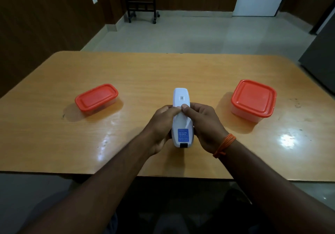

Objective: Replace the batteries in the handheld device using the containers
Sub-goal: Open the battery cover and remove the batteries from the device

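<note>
A white handheld device (181,123) with a blue label near its close end and a small code sticker at its far end is held above the middle of the wooden table (145,74). My left hand (161,125) grips its left side and my right hand (204,125) grips its right side. Both thumbs press together on the device's back, about midway along it. A low rectangular container with an orange lid (96,99) sits shut to the left. A taller square container with an orange lid (253,99) sits shut to the right. No batteries are visible.
The table's near edge runs just below my wrists. An orange thread band circles my right wrist (224,145). Beyond the table lie tiled floor, a dark wheeled stand (141,7) and a grey cabinet (322,52) at the right.
</note>
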